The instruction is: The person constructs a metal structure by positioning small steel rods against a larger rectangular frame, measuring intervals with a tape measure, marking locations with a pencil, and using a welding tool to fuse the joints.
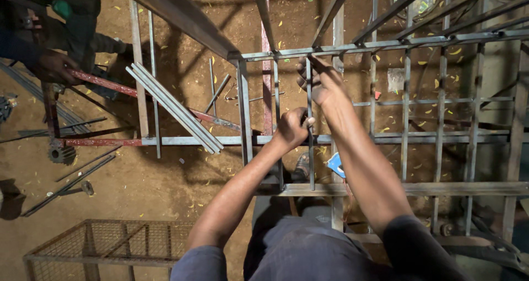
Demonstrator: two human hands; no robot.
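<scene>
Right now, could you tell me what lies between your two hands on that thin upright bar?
In the head view, only a bare stretch of the thin upright bar runs between the left hand lower down and the right hand near the top rail.

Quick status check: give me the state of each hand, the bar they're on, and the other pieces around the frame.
Left hand: closed around the thin vertical bar.
Right hand: gripping the bar's top end.
Thin vertical bar: upright in the metal grille frame.
Loose bars: lying slanted across the frame.
Wire mesh cage: on the ground.
</scene>
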